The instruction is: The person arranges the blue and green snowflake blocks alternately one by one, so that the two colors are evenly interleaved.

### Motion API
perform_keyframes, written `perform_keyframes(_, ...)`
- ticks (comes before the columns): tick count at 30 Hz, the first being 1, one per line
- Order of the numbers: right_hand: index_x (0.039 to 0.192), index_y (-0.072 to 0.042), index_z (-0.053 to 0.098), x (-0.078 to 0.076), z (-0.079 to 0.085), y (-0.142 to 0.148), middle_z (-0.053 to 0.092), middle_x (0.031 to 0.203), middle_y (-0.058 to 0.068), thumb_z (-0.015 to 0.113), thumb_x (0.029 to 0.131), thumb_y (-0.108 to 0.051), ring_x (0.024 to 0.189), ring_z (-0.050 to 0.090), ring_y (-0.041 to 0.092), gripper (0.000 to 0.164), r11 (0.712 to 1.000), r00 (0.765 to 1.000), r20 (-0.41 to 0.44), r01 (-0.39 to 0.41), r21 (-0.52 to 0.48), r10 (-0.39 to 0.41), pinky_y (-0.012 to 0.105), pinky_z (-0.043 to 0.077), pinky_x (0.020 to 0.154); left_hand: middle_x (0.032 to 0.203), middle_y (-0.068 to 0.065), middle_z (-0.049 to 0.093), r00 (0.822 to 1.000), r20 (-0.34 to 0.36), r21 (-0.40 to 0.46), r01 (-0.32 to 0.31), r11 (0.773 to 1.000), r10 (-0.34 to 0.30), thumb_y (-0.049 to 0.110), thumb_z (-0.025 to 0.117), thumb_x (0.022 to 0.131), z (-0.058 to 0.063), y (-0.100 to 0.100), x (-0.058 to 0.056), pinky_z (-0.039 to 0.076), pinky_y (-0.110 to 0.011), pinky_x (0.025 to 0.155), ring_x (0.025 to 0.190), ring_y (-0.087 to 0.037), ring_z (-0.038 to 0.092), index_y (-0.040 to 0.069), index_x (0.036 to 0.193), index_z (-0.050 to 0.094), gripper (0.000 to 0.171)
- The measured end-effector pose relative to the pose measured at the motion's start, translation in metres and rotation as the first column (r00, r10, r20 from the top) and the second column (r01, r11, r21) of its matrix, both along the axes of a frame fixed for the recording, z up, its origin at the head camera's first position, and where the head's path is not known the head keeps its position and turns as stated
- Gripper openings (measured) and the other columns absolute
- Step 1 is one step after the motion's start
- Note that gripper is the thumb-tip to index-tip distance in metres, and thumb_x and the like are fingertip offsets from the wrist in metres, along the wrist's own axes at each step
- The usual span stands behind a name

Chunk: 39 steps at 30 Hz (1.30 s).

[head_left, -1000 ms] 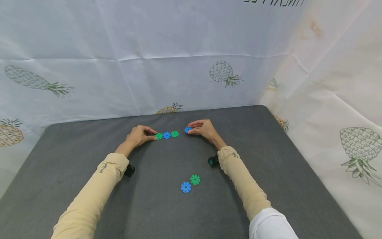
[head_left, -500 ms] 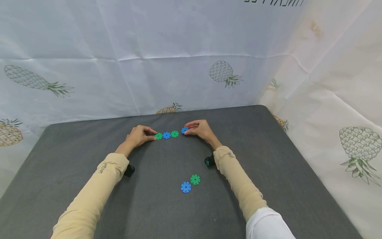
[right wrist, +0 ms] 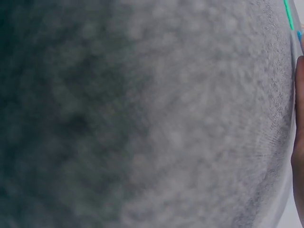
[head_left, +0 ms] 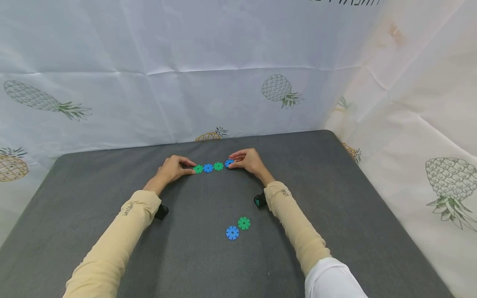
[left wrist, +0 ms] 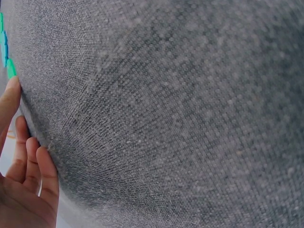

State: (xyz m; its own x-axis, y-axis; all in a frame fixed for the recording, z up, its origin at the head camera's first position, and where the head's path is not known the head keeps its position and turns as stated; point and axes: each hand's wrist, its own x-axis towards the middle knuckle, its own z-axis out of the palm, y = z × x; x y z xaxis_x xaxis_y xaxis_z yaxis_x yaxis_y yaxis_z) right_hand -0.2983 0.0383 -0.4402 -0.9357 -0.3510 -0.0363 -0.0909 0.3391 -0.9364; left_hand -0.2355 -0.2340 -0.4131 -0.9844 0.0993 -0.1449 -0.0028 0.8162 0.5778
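Note:
Three notched plastic discs form a row near the table's far side in the head view: a green disc [head_left: 199,169] on the left, a blue disc [head_left: 208,168] in the middle and a second green disc [head_left: 218,166] on the right. My left hand [head_left: 171,169] pinches the left green disc at its outer edge. Just right of the row, my right hand [head_left: 251,160] pinches another blue disc [head_left: 227,164] between thumb and fingers, a narrow gap from the row. The left wrist view catches my thumb on the green disc [left wrist: 11,69]; in the right wrist view, fingers [right wrist: 299,95] mostly leave the frame.
Closer to me on the grey cloth-covered table [head_left: 193,256] lie a loose green disc [head_left: 244,223] and a loose blue disc [head_left: 232,233], almost touching. A white curtain [head_left: 149,103] printed with pineapples hangs behind the far edge and along the right.
My right hand has brought its blue disc left, closer to the row's right end. My left hand and the row have stayed where they were.

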Motion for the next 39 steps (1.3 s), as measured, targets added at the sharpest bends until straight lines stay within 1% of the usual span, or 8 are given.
perform_keyframes(5,0.098,-0.001,0.075,-0.0004,0.003,-0.0023,0.073,0.094,0.012,0.084,0.072,-0.008,0.081,0.069,0.018,0.029,0.994,0.998,-0.054,-0.006,0.106,0.012,0.028,0.054,0.074,0.114,-0.011,0.065,1.0,0.0,-0.005,-0.004,1.0,0.004,0.024,0.072,0.088,-0.0002,0.0002,-0.0004,0.038,-0.056,0.087,0.097,-0.028,0.058,0.013,0.113,0.073,0.027)
perform_keyframes(14,0.096,-0.005,0.076,0.0003,0.0052,-0.0045,0.074,0.091,0.008,0.083,0.072,-0.011,0.079,0.067,0.015,0.026,0.981,0.998,-0.062,-0.002,0.193,0.014,0.028,0.054,0.073,0.115,-0.011,0.065,1.0,0.009,-0.009,-0.011,1.0,0.011,0.024,0.072,0.088,0.0005,0.0017,0.002,0.038,-0.056,0.087,0.096,-0.027,0.058,0.013,0.113,0.073,0.028)
perform_keyframes(19,0.098,-0.005,0.076,0.0011,0.0063,-0.0034,0.073,0.095,0.008,0.083,0.073,-0.01,0.086,0.068,0.016,0.027,0.977,0.997,-0.062,-0.028,0.212,0.042,0.028,0.054,0.074,0.116,-0.011,0.065,1.0,0.007,-0.006,-0.011,1.0,0.011,0.025,0.073,0.088,-0.0001,0.0015,0.003,0.038,-0.058,0.089,0.097,-0.028,0.058,0.013,0.113,0.073,0.028)
perform_keyframes(23,0.101,-0.005,0.076,0.0013,0.0066,-0.0032,0.073,0.1,0.009,0.081,0.076,-0.01,0.092,0.068,0.017,0.027,0.975,0.994,-0.082,-0.055,0.216,0.074,0.029,0.054,0.078,0.115,-0.011,0.065,1.0,-0.006,-0.002,-0.01,1.0,0.01,0.025,0.073,0.088,0.0004,0.0012,0.0032,0.037,-0.059,0.089,0.098,-0.028,0.059,0.013,0.112,0.073,0.027)
perform_keyframes(28,0.104,-0.005,0.075,0.0021,0.0063,-0.0034,0.072,0.103,0.009,0.078,0.079,-0.01,0.096,0.068,0.018,0.025,0.973,0.99,-0.1,-0.074,0.219,0.097,0.029,0.053,0.08,0.114,-0.012,0.066,1.0,-0.015,0.006,-0.009,1.0,0.009,0.024,0.073,0.088,0.0005,0.0008,0.0036,0.035,-0.061,0.09,0.097,-0.029,0.059,0.013,0.112,0.073,0.027)
perform_keyframes(34,0.109,-0.004,0.073,0.0027,0.0065,-0.0023,0.071,0.108,0.01,0.079,0.079,-0.009,0.1,0.067,0.018,0.03,0.975,0.992,-0.07,-0.088,0.206,0.105,0.027,0.053,0.081,0.116,-0.011,0.065,1.0,-0.004,0.0,-0.011,1.0,0.011,0.025,0.072,0.088,-0.0004,0.0009,0.0028,0.035,-0.06,0.09,0.097,-0.028,0.058,0.014,0.113,0.072,0.028)
perform_keyframes(39,0.112,-0.004,0.072,0.0024,0.0067,-0.0003,0.07,0.111,0.011,0.079,0.079,-0.008,0.101,0.066,0.018,0.034,0.977,0.992,-0.052,-0.099,0.19,0.111,0.026,0.053,0.082,0.115,-0.011,0.065,1.0,0.001,-0.002,-0.019,1.0,0.019,0.025,0.072,0.088,0.0015,0.0017,0.0022,0.036,-0.059,0.089,0.095,-0.028,0.058,0.014,0.113,0.072,0.028)
